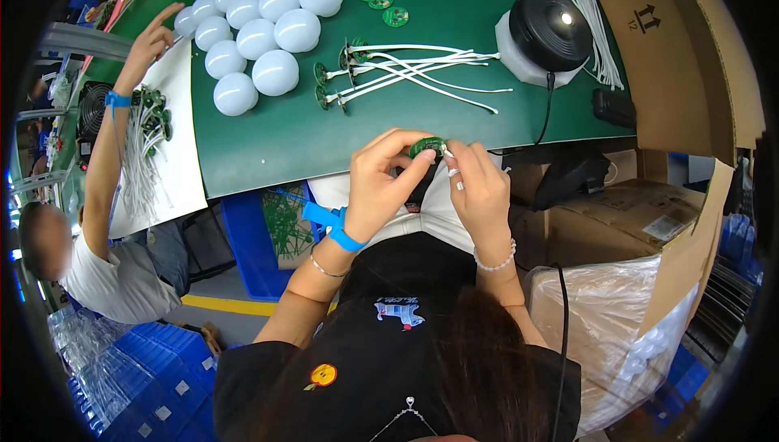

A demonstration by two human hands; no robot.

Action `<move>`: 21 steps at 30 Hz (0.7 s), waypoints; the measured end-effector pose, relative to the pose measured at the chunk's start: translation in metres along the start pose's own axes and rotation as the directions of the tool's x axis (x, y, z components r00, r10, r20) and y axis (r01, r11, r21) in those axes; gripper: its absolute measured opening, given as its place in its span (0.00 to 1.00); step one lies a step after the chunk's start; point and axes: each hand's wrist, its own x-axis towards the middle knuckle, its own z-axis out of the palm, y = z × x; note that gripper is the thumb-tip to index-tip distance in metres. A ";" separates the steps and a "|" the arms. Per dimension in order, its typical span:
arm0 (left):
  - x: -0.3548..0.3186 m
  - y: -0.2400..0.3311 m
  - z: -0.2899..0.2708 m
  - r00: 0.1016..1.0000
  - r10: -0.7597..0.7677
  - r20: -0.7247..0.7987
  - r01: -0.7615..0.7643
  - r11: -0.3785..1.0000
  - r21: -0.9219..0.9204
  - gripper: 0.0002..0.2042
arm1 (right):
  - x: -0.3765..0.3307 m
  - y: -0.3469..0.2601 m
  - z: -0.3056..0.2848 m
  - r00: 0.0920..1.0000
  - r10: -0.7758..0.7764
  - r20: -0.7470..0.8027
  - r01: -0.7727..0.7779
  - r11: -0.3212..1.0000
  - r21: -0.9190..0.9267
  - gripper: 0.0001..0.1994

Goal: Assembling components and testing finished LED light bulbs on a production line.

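Observation:
My left hand (380, 186) and my right hand (479, 186) meet at the near edge of the green table (276, 137). Together they pinch a small round green circuit board (427, 147) between the fingertips. White wires run down from the board under my right fingers. A blue strap circles my left wrist, a bead bracelet my right. On the table beyond lie several similar round boards with long white wires (389, 68), and three bare round boards (381, 2) farther back.
A cluster of white bulb domes (260, 36) fills the table's far left. A black round device on a white base (548, 32) sits at right, beside a bundle of white wires (596, 28). A co-worker's arm (109, 142) reaches in at left. Cardboard boxes stand at right.

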 end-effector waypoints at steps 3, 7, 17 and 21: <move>0.001 0.000 0.000 1.000 0.009 -0.002 -0.009 1.000 0.006 0.06 | 0.001 -0.001 -0.001 0.999 0.045 0.019 -0.046 0.995 0.088 0.05; 0.002 -0.001 0.001 0.999 0.037 -0.003 -0.037 0.999 0.023 0.06 | -0.001 0.006 -0.001 0.986 0.166 0.017 -0.158 0.897 0.413 0.05; 0.002 -0.001 0.002 0.998 0.037 0.043 -0.040 0.995 0.088 0.06 | 0.000 0.009 -0.009 0.912 0.319 0.259 -0.399 0.533 0.747 0.11; 0.002 -0.001 0.001 0.999 0.040 0.036 -0.043 0.995 0.092 0.06 | 0.000 0.008 -0.005 0.922 0.299 0.247 -0.380 0.566 0.732 0.10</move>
